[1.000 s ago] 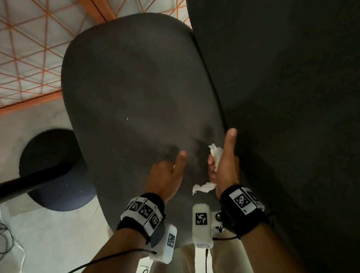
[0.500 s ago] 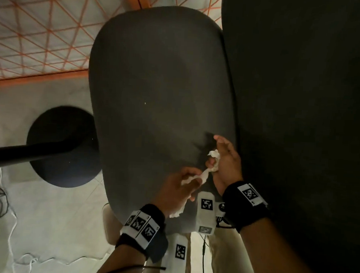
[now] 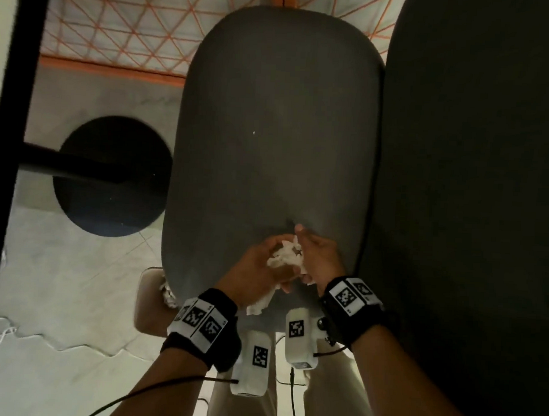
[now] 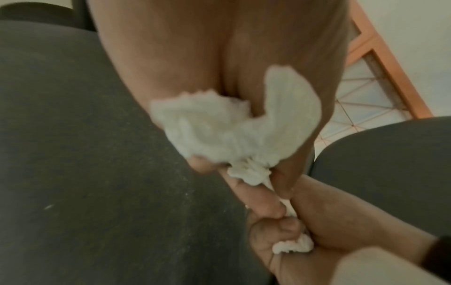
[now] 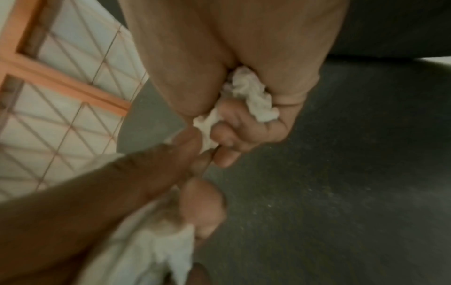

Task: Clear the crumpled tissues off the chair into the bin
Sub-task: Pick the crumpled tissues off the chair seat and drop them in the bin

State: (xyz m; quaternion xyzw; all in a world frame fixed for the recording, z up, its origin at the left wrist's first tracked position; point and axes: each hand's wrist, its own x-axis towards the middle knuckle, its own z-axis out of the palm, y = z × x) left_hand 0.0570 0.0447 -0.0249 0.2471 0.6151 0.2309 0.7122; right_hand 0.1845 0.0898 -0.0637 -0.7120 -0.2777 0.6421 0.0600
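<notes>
The grey chair seat (image 3: pixel 276 129) fills the middle of the head view. At its near edge my two hands meet over a wad of white crumpled tissues (image 3: pixel 288 255). My left hand (image 3: pixel 273 251) curls round one bunch (image 4: pixel 231 131), and a tail of it hangs below the palm (image 3: pixel 259 304). My right hand (image 3: pixel 306 243) grips another bunch (image 5: pixel 253 96) in its curled fingers. The hands touch each other. A beige bin (image 3: pixel 146 309) stands on the floor under the seat's near left corner, with crumpled paper (image 3: pixel 167 292) showing inside it.
The dark chair back (image 3: pixel 472 185) rises along the right. A black round base (image 3: pixel 111 175) with a black pole lies left of the seat, and a black post (image 3: pixel 6 133) runs down the far left. A thin cable (image 3: pixel 56 343) trails over the pale floor.
My left hand has moved from the seat to the loose tissue end and taken hold of it. Both hands have closed together, bunching the tissues between them near the seat's front edge.
</notes>
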